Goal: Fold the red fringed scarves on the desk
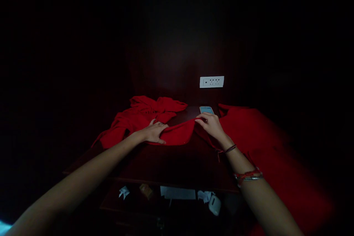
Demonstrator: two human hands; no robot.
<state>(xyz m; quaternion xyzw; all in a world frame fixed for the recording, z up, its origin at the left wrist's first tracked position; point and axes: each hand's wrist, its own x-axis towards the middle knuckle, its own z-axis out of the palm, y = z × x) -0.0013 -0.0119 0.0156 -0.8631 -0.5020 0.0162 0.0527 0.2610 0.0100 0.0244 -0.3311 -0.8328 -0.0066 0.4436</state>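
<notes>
A red cloth (177,134) is stretching left of the phone (206,110); the right hand (212,125) is pinching its edge near the phone, the left hand (153,132), apart, is lying spread on it.

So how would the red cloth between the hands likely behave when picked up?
The cloth would probably be floppy: it droops from the pinch of the right hand. Likely light too, since a pinch seems to hold its edge up. Unlikely to roll, looking thin.
</notes>
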